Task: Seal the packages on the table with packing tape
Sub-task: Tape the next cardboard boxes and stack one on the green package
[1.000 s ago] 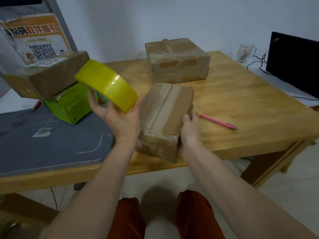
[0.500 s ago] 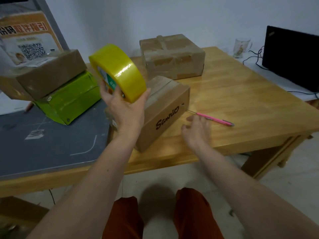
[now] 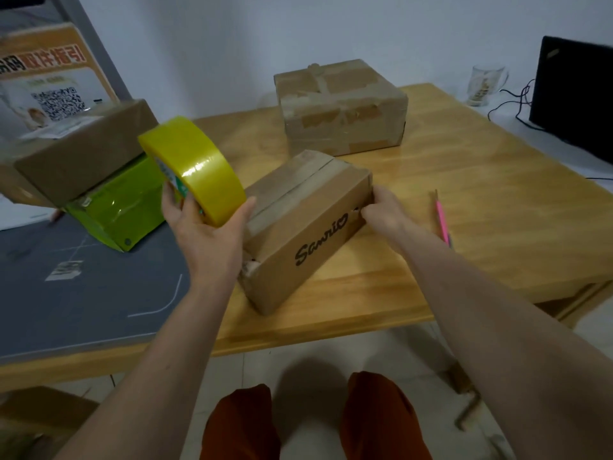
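Observation:
A long brown cardboard box [image 3: 306, 224] with black script on its near side lies flat on the wooden table [image 3: 481, 207], its top seam facing up. My right hand [image 3: 381, 212] grips the box's far right end. My left hand [image 3: 205, 230] holds a fat roll of yellow packing tape [image 3: 195, 167] up in the air, just left of the box. A larger taped brown box [image 3: 341, 106] stands behind it near the wall.
A brown parcel [image 3: 86, 151] leans on a green box [image 3: 119, 207] at the left, over a grey mat [image 3: 66, 293]. A pink pen [image 3: 442, 217] lies right of my right hand. A glass mug [image 3: 484, 83] and black monitor [image 3: 574, 94] stand at the far right.
The box went from tilted on its edge to lying flat. My right hand let go, rested open on the table, then took hold of the box's right end. The tape roll stayed raised.

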### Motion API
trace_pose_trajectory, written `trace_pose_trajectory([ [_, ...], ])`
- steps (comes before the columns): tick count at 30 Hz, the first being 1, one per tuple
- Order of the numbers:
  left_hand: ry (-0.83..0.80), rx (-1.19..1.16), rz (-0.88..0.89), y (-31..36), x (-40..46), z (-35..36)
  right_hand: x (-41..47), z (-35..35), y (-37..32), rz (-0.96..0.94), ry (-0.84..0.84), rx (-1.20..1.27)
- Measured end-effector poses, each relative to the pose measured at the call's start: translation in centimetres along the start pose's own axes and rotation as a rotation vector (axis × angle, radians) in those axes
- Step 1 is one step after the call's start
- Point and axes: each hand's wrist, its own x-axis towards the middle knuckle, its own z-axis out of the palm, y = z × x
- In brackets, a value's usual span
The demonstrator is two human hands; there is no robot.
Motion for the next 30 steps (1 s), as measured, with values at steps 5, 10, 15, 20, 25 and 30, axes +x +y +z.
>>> trace_pose_trajectory([
  [5, 0.052, -0.213, -0.134, 1.2, 1.5, -1.1, -1.5, -1.5, -0.5, -0.089, 0.016, 0.256],
  [10, 0.024, -0.526, -0.456, 3.8, 3.3, -1.9, -3.6, -4.9, -5.7, -0.352, 0.225, 0.246],
  [15, -0.105, -0.719, -0.807, 4.2, -0.7, -1.5, -3.3, -5.1, -11.3, -0.417, 0.402, -0.024],
  [20, -0.127, -0.660, -0.986, 3.7, -5.4, 0.1, -3.1, -0.2, -12.0, -0.388, 0.194, -0.313],
  [25, 0.001, -0.695, -0.918, 2.1, -4.7, -0.2, -3.0, 0.3, -10.4, -0.317, 0.116, -0.356],
  [30, 0.198, -0.361, -0.545, 1.2, -2.8, -1.1, -3.5, 0.8, -10.9, -0.360, 0.017, -0.448],
])
